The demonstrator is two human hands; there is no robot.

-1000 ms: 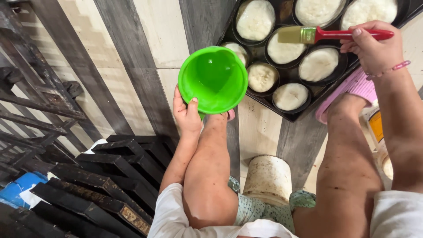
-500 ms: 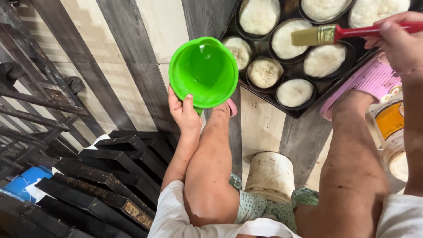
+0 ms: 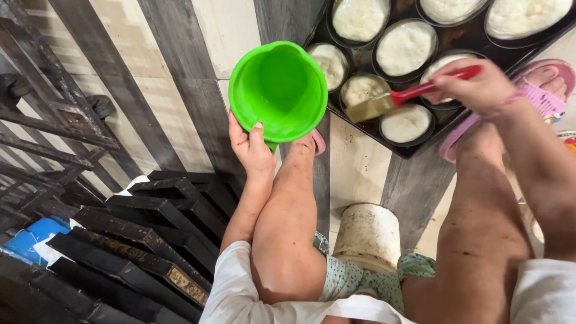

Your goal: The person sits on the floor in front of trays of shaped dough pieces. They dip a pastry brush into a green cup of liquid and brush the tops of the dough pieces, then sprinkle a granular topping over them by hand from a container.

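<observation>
Brush (image 3: 384, 103) in my right hand (image 3: 474, 89): fingers clenched on its red handle, long axis running from that hand down-left, bristles resting over a small dough-filled tin (image 3: 362, 90) in the dark baking tray (image 3: 420, 147) on the floor. I note the green bowl (image 3: 279, 90) lies just left of the tray, tilted, gripped at its lower rim by my left hand (image 3: 252, 147), thumb hooked inside. Right hand is nearer the tray. Stacked black trays (image 3: 138, 240) sit well left of it.

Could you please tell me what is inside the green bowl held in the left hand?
The green bowl in the left hand shows only a faint wet sheen at its bottom; no solid contents show. The floor beneath it is covered by the bowl.
</observation>
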